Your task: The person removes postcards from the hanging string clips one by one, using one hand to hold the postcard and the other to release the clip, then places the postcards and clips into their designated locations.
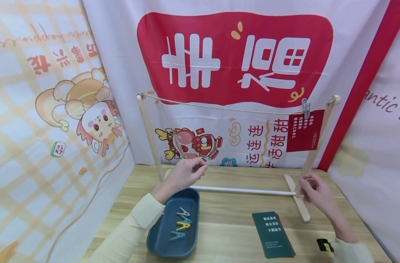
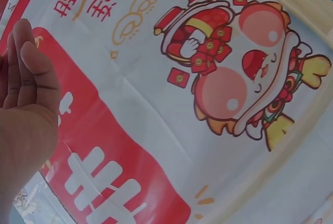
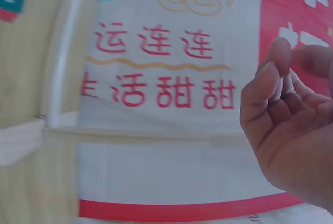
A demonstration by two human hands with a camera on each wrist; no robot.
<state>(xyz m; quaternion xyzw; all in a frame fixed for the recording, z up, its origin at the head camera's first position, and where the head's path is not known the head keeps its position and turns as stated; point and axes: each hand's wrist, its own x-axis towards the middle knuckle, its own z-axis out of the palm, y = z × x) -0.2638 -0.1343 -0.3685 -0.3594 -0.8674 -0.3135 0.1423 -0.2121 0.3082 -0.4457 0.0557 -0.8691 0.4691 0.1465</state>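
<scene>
My left hand (image 1: 186, 174) is raised above the far end of a blue tray (image 1: 154, 243), its fingers loosely bent around nothing. Several clothespins (image 1: 183, 225), blue, yellow and pale, lie in that tray. Beside the right post of a wooden frame, my right hand (image 1: 318, 191) hovers with relaxed, slightly curled fingers; in the right wrist view the hand (image 3: 291, 115) holds nothing. A grey clothespin (image 1: 306, 108) clips a red card (image 1: 306, 131) to the string (image 1: 226, 109) near its right end. A green card (image 1: 273, 234) lies on the table over a red one.
The frame's left post (image 1: 150, 135) and right post (image 1: 318, 137) are joined low down by a white rod (image 1: 242, 190). A wooden foot (image 1: 300, 204) reaches forward on the right. Printed cloth (image 1: 233, 58) hangs behind the wooden table (image 1: 226, 219).
</scene>
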